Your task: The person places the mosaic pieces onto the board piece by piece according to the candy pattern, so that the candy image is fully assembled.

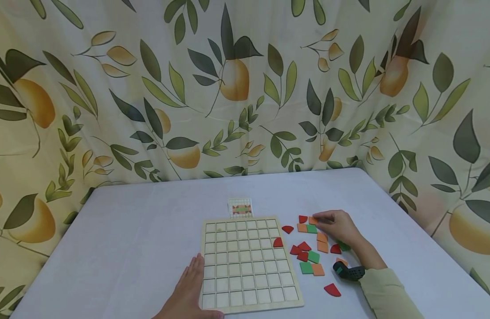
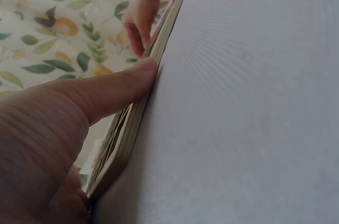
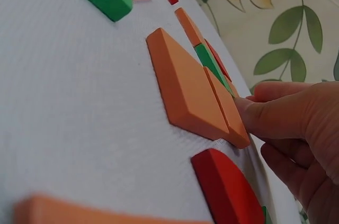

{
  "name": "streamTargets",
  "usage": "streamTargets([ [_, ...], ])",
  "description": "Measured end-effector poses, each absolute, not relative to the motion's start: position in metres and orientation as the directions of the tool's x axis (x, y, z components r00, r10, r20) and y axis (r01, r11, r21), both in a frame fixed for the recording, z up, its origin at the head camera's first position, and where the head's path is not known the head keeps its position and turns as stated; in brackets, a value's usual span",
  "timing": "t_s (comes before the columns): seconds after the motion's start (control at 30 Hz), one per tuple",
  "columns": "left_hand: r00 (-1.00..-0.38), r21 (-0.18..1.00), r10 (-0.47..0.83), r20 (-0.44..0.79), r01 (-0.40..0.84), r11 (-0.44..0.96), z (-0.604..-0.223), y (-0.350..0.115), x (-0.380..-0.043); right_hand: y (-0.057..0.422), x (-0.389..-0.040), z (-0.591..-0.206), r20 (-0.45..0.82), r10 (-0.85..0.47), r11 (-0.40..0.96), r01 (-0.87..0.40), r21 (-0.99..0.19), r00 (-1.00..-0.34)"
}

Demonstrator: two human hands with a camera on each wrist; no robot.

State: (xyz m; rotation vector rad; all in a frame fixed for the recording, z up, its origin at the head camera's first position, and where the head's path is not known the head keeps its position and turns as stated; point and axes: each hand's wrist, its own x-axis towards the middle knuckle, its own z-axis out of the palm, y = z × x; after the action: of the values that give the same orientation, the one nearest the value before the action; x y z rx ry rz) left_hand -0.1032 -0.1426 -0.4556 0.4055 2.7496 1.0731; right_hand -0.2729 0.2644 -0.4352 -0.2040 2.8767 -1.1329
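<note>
A wooden grid board (image 1: 248, 305) lies on the table with one red quarter-round tile (image 1: 278, 242) near its right edge. My left hand (image 1: 192, 288) braces the near left corner, fingers straight along the left side. Its thumb (image 2: 119, 89) presses the near edge in the left wrist view. Beyond the board's far right corner, my right hand (image 1: 340, 228) pinches an orange square tile (image 1: 312, 220) at its fingertips. Mostly hidden behind the thumb in the right wrist view, that tile lies past a pair of orange tiles (image 3: 185, 86).
A small pattern card (image 1: 240, 208) touches the board's far edge. Right of the board lie several loose red, orange and green tiles, among them a green square (image 1: 306, 268) and a red quarter-round (image 1: 332, 290). A patterned curtain (image 1: 213, 133) hangs behind the white table (image 1: 129, 243).
</note>
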Motion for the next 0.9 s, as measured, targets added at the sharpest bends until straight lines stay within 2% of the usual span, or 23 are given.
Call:
streamTargets([
  [0.47,-0.948,0.673,0.313,-0.049,0.200,0.712,-0.4549,-0.1425,-0.1038,0.2642,-0.2743,-0.4330,0.005,-0.127,0.750,-0.099,-0.654,-0.992],
  [0.9,-0.951,0.668,0.306,-0.052,0.194,0.718,-0.4560,-0.1433,-0.1029,0.2700,-0.2653,-0.4275,-0.010,-0.086,0.734,-0.056,-0.677,-0.996],
])
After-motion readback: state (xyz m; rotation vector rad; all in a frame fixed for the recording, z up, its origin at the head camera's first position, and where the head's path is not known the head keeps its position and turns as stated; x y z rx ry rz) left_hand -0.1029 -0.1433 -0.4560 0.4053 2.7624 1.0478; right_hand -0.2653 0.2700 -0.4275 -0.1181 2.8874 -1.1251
